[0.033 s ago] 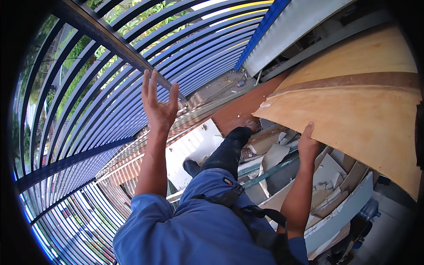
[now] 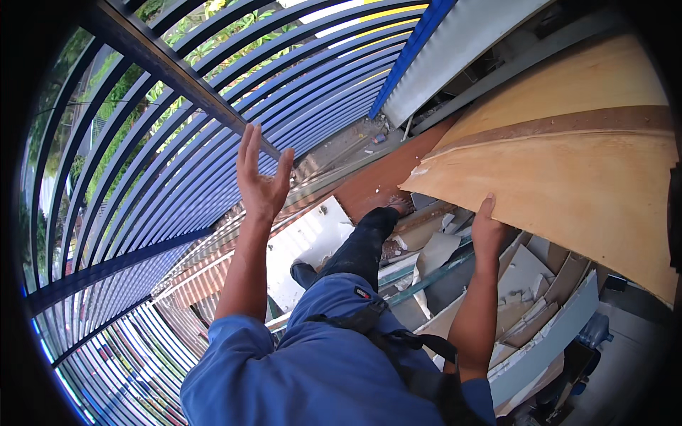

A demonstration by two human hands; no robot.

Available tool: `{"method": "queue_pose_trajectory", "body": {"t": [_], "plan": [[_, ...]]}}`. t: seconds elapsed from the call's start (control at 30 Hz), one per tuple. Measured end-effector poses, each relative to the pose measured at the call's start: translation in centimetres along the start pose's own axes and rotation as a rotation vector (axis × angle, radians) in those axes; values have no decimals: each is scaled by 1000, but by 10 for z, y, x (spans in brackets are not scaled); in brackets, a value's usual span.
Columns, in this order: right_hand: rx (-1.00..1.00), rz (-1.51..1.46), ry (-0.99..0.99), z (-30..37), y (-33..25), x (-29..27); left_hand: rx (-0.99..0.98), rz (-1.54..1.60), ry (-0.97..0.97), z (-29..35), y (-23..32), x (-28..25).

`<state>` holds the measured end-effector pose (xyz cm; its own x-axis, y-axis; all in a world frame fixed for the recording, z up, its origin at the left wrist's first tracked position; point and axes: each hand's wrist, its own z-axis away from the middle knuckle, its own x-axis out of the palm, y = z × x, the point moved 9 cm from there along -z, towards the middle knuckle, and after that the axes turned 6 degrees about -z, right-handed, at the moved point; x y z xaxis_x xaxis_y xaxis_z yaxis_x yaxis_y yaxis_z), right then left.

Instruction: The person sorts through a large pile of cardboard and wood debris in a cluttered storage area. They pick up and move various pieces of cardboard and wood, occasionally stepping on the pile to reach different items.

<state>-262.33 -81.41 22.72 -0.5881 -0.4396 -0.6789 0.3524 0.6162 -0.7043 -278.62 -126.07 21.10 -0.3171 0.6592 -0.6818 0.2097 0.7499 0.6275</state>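
My right hand [image 2: 487,231] grips the near edge of a large plywood sheet [image 2: 540,177], thumb on its upper face, fingers hidden beneath. The sheet is light tan, with a ragged corner and a darker brown strip [image 2: 561,126] running across it. It extends to the right, tilted, above a heap of broken boards. My left hand [image 2: 263,174] is raised with fingers up and thumb apart, holding nothing. Behind it stands a slatted blue metal fence [image 2: 192,153]; the hand looks apart from its post [image 2: 181,74], though the gap is hard to judge.
Broken board pieces [image 2: 522,277] lie piled below the sheet. My foot [image 2: 400,206] rests by a reddish-brown board [image 2: 366,186]; a white panel [image 2: 309,238] lies left of my legs. A pale metal panel [image 2: 455,60] stands at the far side. A clear blue bottle [image 2: 595,331] is at lower right.
The view has shifted slightly. My left hand appears a little lower with its fingers closer together; my right hand keeps its hold on the plywood sheet.
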Motion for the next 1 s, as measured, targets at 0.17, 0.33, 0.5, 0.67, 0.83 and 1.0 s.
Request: {"method": "queue_pose_trajectory", "body": {"t": [0.17,0.33,0.5,0.67,0.83,1.0], "plan": [[-76,13,43,-10,-6,-2,203,543,-393,28,125,36],[-198,43,161,-12,-15,7,520,864,-577,32,281,19],[-7,-1,137,-2,-21,-3,759,1014,-566,35,379,-25],[13,-26,103,1,-14,-7,892,1083,-464,20,457,-64],[22,-20,-2,-2,0,0,841,1129,-306,27,508,-84],[-86,-223,-270,5,4,-17,605,987,-153,7,484,-55]]}}
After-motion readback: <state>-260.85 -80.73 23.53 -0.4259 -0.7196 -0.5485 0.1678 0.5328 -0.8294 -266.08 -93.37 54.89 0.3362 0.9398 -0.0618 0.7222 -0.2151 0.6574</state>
